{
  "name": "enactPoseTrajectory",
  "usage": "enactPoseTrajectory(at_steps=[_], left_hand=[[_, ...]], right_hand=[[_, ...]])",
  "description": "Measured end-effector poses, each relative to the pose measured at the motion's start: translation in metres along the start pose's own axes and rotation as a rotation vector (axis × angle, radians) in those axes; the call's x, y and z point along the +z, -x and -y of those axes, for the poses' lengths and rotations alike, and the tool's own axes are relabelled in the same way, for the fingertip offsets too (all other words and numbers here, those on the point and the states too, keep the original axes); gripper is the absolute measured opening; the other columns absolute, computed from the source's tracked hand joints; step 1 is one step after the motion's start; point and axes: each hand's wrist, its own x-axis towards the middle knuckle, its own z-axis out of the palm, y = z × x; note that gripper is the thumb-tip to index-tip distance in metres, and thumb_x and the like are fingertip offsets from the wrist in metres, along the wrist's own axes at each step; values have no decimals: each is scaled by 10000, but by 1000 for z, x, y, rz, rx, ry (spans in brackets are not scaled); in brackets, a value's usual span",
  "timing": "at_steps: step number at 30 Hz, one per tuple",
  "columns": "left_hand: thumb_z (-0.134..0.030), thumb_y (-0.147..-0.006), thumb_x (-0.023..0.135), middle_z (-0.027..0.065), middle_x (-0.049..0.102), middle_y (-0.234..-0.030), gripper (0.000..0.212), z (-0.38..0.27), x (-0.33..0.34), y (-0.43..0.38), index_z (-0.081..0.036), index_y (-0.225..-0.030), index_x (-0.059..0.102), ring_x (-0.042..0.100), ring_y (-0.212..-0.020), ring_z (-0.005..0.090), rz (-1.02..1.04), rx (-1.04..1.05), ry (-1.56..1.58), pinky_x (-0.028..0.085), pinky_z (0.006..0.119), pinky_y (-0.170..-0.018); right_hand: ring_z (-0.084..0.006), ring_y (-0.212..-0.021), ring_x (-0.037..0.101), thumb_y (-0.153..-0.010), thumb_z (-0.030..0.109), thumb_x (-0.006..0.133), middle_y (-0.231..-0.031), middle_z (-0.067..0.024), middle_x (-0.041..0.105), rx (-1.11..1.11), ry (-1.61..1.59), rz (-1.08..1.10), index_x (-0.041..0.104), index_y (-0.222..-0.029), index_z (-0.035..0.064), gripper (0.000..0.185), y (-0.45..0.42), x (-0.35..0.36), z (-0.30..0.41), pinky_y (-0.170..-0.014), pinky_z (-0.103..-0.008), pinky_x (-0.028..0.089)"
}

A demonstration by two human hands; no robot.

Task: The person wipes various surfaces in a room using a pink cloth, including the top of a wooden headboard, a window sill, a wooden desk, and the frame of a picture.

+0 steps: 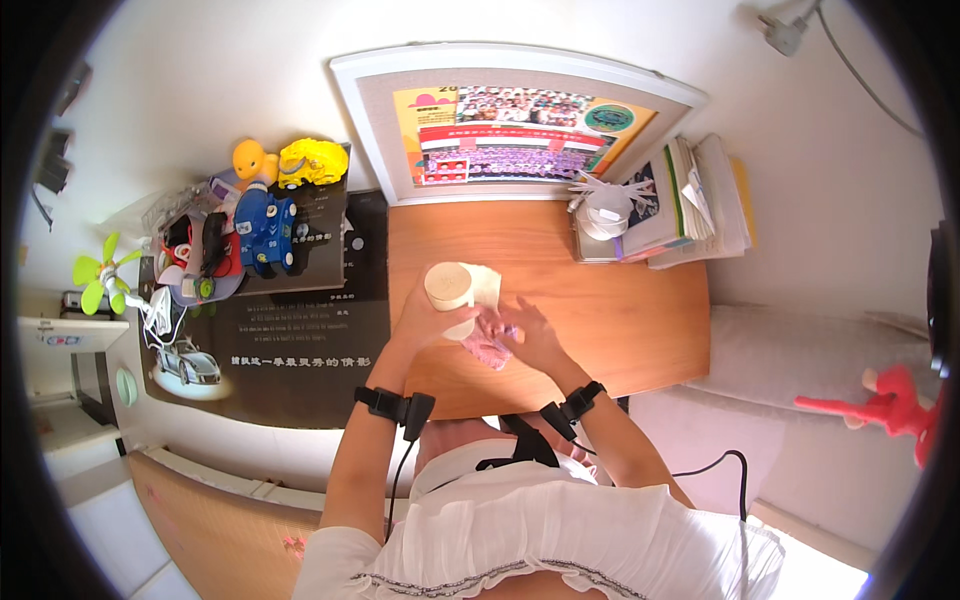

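My left hand (pixel 415 321) is wrapped around a cream cylindrical container with a round flat top (pixel 448 283), held above the wooden desk. A second pale cream piece (pixel 486 283) stands out right behind it; its shape is partly hidden. Below and to the right hangs a pink patterned cloth or pouch (pixel 489 346), seemingly joined to the cream piece. The fingertips of my right hand (pixel 536 337) are at the pink piece's right edge, slightly blurred, so whether they grip it is unclear. Black straps with small devices circle both wrists.
Beneath my hands is a wooden desk (pixel 630 330). A framed board (pixel 367 135) leans at the back. Books (pixel 686 199) and a white spiky object (pixel 606 210) stand back right. To the left are a blue toy car (pixel 264 225), a yellow toy (pixel 313 163) and a green-bladed fan (pixel 105 277).
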Motion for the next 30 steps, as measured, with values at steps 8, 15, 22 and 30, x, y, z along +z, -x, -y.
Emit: enactPoseTrajectory(at_steps=[8, 15, 22, 30], left_hand=[[-81, -836, 772, 108, 627, -1172, 534, -7, 39, 11, 2, -1270, 472, 638, -1064, 188, 139, -107, 170, 557, 343, -896], [-227, -943, 727, 151, 591, -1182, 609, -5, 75, 10, 31, -1319, 323, 627, -1087, 198, 51, -111, 72, 557, 360, -888], [-147, -949, 716, 186, 513, -1287, 628, 27, 91, 11, 44, -1329, 253, 556, -1232, 233, 277, -129, -293, 520, 391, -1004], [-237, -960, 700, 245, 554, -1360, 589, 34, 90, 3, 4, -1401, 392, 607, -1243, 320, 321, -45, -227, 527, 387, -978]], right_hand=[[-257, -1374, 455, -799, 174, 790, -1489, -183, 462, 177, -923, 100, 226, -1567, 14, 967, -2, -62, 40, -1113, -398, 397], [-351, -1206, 611, -779, 365, 821, -1294, -231, 618, 305, -324, 27, 417, -1434, 7, 848, 7, -59, 67, -1010, -410, 487], [-365, -1151, 639, -720, 384, 844, -1255, -181, 649, 307, -29, -183, 548, -1346, 79, 756, 34, -54, 35, -962, -461, 517], [-330, -1046, 692, -715, 368, 873, -1154, -163, 711, 534, -215, -618, 602, -1295, 69, 706, 64, -76, -75, -899, -411, 550]])
